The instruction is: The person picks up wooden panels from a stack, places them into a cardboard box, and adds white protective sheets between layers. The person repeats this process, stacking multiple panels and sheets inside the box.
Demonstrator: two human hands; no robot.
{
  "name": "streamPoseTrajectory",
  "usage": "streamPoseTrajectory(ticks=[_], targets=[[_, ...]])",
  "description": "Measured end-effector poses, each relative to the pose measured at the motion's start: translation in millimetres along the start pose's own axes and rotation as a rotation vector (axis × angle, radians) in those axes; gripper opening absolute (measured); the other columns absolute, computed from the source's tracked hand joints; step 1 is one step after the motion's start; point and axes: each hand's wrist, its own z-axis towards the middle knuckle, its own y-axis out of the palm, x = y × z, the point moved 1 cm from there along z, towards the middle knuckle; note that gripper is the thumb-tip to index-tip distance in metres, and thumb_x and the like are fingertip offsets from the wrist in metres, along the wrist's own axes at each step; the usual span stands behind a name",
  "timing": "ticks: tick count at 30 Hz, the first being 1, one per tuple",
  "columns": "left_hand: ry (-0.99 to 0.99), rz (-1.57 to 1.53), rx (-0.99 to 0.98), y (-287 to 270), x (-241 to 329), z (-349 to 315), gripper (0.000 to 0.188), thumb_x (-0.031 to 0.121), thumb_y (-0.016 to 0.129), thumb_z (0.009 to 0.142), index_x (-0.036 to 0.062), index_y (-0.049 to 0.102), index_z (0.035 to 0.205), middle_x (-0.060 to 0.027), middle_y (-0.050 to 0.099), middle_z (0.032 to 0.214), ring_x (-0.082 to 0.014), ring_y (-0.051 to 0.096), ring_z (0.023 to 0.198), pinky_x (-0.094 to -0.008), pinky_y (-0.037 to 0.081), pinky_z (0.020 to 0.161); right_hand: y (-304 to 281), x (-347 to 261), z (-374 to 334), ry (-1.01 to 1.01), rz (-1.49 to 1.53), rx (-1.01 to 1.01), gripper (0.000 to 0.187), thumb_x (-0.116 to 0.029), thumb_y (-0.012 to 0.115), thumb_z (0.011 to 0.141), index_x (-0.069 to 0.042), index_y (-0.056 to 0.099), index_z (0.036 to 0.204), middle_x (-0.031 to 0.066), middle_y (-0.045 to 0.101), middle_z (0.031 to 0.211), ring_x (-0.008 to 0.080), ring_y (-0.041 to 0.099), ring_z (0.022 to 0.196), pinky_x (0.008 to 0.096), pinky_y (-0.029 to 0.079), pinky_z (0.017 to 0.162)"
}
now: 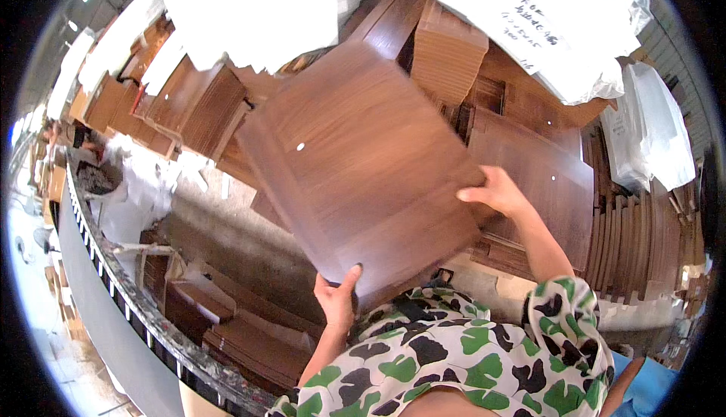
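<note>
A large brown wood-grain panel (pixel 370 167) is held up in front of me, tilted, with a small white spot on its face. Its near left corner is gripped by my left hand (pixel 336 296), thumb on top and fingers hidden underneath. My right hand (pixel 495 192) is closed on the right edge, with the thumb lying on the upper face. Beyond and to the right of the held panel, similar brown panels (pixel 541 182) lie stacked.
White plastic sheeting (pixel 249 9) and a white wrapped package with handwriting (pixel 529 24) cover the stacks at the back. Upright boards (pixel 635 243) stand in a row at right. A curved dark belt edge (pixel 144 315) runs along the left. More stacks (pixel 189 107) stand far left.
</note>
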Motion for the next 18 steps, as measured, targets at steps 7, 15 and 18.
streamPoseTrajectory(ticks=[7,15,18], targets=[[0.018,-0.112,0.139,40,-9,58,0.045,0.008,0.076,0.073,-0.0042,0.054,0.11,-0.0111,0.061,0.103,-0.0202,0.058,0.091,-0.0331,0.046,0.084,-1,21,156,0.011,-0.136,-0.26,0.066,-0.039,0.084,0.059,0.004,0.063,0.104,0.014,0.065,0.099,0.0239,0.059,0.095,0.033,0.045,0.084],[-0.088,-0.136,0.235,114,-32,95,0.052,0.01,0.074,0.077,-0.009,0.046,0.115,-0.0173,0.054,0.115,-0.0264,0.056,0.1,-0.0405,0.047,0.087,-37,20,255,-0.031,-0.409,-0.337,0.073,-0.044,0.082,0.059,0.0,0.061,0.113,0.0173,0.063,0.11,0.028,0.058,0.104,0.0356,0.045,0.09],[-0.205,-0.039,0.203,107,-33,113,0.055,0.011,0.074,0.077,-0.0105,0.045,0.117,-0.0183,0.053,0.116,-0.0275,0.054,0.103,-0.0414,0.046,0.088,-36,21,263,-0.053,-0.486,-0.329,0.085,-0.043,0.083,0.058,-0.005,0.052,0.127,0.0191,0.055,0.122,0.0299,0.051,0.115,0.0374,0.041,0.097]])
